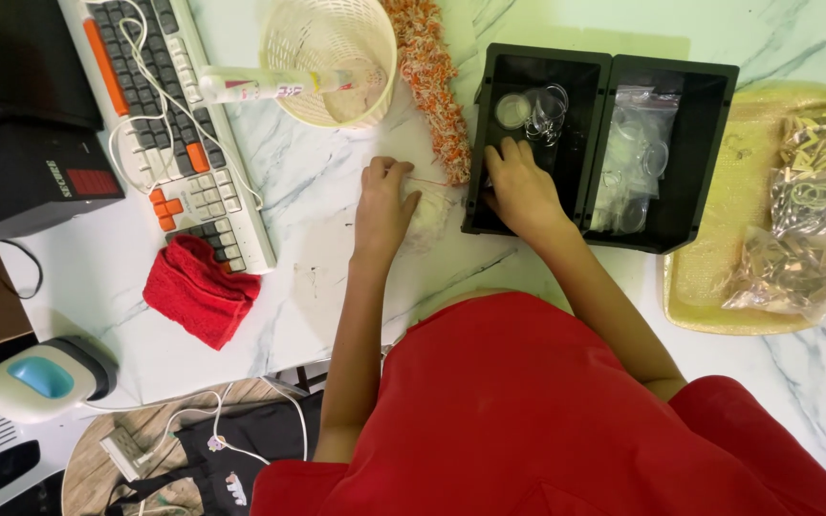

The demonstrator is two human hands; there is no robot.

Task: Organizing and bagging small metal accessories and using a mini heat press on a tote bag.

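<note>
Right hand [520,186] is reaching, fingers loosely spread and empty, into the black bin [486,191], clear rings [545,107] lying at twelve o'clock, while left hand [384,201] is pinching red thread [427,181]

At upper left a keyboard [169,124] lies beside a red cloth [198,290]; a yellow tray [719,277] holds bagged clips at right.

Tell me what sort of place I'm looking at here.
Probably a small craft or packing desk. The right hand reaches into a black two-part bin of clear rings and bags, a yellow tray holds bagged metal clips, and a keyboard lies on the marble-look table.
</note>
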